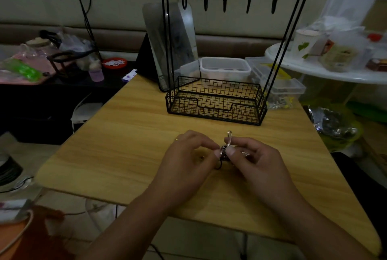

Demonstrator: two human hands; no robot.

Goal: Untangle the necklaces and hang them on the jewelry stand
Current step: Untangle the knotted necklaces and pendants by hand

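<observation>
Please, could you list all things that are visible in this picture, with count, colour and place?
jewelry stand: one, black wire, far middle of table; five hooks, all bare
table: one, light wood, centre
tangled necklaces: one small bundle, dark and silvery, between both hands
mirror: one, behind stand
plastic boxes: several, clear, behind stand
red dish: one, far left
paper cup: one, white, on round white table at right
left hand: pinches bundle
right hand: pinches bundle

Dim, underexposed room — corners fall to near black, wide-angle bending at edges, soft grainy detail.
</observation>
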